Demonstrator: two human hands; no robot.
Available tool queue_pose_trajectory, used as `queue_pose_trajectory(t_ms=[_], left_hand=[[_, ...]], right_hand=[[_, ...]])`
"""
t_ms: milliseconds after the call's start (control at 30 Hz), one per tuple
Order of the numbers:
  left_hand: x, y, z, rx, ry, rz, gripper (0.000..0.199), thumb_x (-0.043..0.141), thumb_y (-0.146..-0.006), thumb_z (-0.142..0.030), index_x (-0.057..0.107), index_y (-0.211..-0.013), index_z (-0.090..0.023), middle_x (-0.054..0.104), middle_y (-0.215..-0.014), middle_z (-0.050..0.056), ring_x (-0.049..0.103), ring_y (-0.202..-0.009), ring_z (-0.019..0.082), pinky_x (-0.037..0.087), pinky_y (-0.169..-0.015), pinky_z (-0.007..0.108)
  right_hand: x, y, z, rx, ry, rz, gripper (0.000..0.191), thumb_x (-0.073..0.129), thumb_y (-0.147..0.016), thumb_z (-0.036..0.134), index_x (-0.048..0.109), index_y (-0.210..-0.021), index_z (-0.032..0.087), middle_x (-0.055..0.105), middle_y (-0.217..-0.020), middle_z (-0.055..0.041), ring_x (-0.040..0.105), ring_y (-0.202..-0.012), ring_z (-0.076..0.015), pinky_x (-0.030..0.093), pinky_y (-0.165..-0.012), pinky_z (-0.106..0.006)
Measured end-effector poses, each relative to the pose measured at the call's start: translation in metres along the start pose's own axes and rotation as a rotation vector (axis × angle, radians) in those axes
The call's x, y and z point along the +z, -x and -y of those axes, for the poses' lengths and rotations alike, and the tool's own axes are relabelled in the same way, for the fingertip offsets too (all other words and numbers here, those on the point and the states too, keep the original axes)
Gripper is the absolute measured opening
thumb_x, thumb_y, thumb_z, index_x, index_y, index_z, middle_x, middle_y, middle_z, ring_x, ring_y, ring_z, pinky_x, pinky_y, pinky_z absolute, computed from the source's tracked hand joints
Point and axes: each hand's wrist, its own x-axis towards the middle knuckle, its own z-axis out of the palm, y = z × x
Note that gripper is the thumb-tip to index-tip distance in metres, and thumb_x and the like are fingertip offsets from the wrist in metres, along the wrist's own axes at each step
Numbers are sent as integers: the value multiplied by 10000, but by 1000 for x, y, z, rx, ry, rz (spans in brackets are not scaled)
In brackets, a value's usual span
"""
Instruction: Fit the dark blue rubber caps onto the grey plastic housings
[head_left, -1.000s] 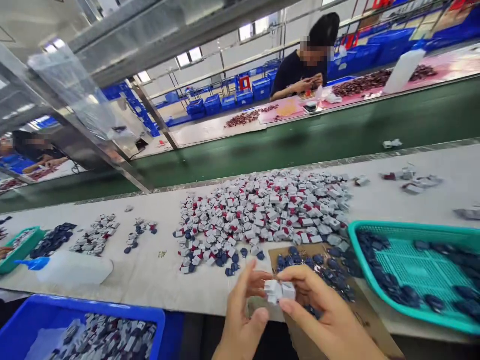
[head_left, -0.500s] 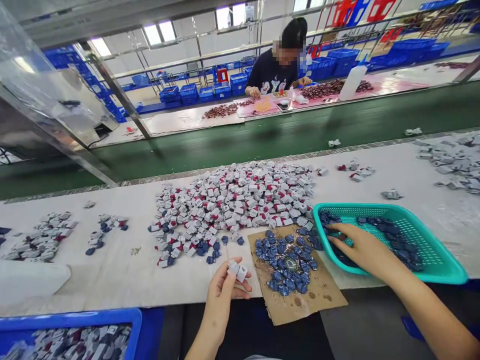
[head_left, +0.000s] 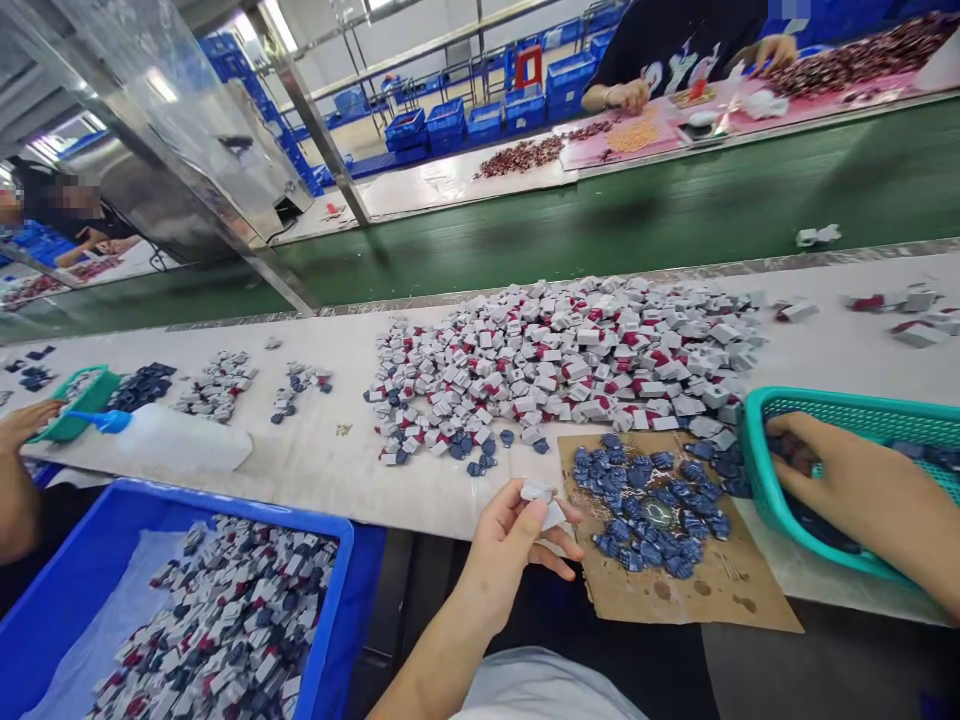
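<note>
My left hand [head_left: 501, 540] pinches a small pale grey plastic part [head_left: 541, 497] between thumb and fingers, above the table's front edge. My right hand [head_left: 847, 480] reaches into the near left end of a teal perforated basket [head_left: 761, 500], its fingertips down among dark blue pieces; whether it grips one is hidden. Between the hands lies a piece of brown cardboard [head_left: 675, 605] with wet-looking dark blue pieces [head_left: 637, 480] spread on it. Behind it rises a big heap of grey parts [head_left: 562, 350] with dark red and blue bits.
At lower left, a blue bin [head_left: 349, 560] holds similar parts. A white squeeze bottle [head_left: 180, 438] lies behind it. A neighbour's hand [head_left: 30, 425] touches a small green basket [head_left: 82, 405] at far left. Across the green conveyor [head_left: 480, 255], another person works at a bench.
The view has swung left and down, bringing the whole blue bin and a neighbour's hand into sight. My left hand still holds the grey part; my right hand stays in the basket.
</note>
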Motion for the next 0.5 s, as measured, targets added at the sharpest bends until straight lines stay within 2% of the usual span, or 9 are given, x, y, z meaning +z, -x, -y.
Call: queue_pose_trajectory(t_ms=[100,200,300,367,433,500], left_hand=[[-3,0,3,5,93,19,585,798,-740,-555,656,-1112,-125,621,-750,9,543,-528,73,513,-411,172],[-7,2,3,-36,162,51,614,775,-758,-563,669,-1179,-129,615,-758,18,526,-552,82,501,-385,172],[-6,3,-2,-53,96,53,570,837,-729,-473,696,-1184,-160,678,-913,63,602,-677,108,563,-468,187],[-4,4,-4,-33,23,43,459,867,-717,-380,736,-1107,-177,695,-1066,85,659,-816,136,599,-573,189],[-4,5,-5,-9,-7,34,370,870,-720,-316,753,-1046,-185,689,-1181,90,686,-962,176,603,-666,183],[-6,7,-2,-4,11,44,395,856,-737,-325,728,-1090,-201,698,-1194,96,708,-972,198,599,-678,190]], right_hand=[[-13,4,6,-10,-12,68,229,461,-862,376,571,-995,225,671,-899,-102,594,-644,-208,423,-580,-321],[-18,3,6,10,-7,95,180,525,-869,304,601,-1009,222,689,-953,-102,620,-696,-211,446,-616,-322],[-16,-3,7,37,16,106,38,588,-841,253,572,-867,229,661,-790,-65,586,-598,-204,397,-526,-308],[-15,-7,8,35,21,98,84,604,-850,255,538,-805,228,634,-731,-50,567,-573,-196,377,-503,-297],[-15,-8,7,28,14,65,68,617,-861,274,574,-863,221,648,-755,-52,597,-620,-200,403,-529,-291],[-17,-5,0,17,0,11,146,621,-873,321,635,-981,224,692,-880,-63,645,-700,-204,441,-569,-285]])
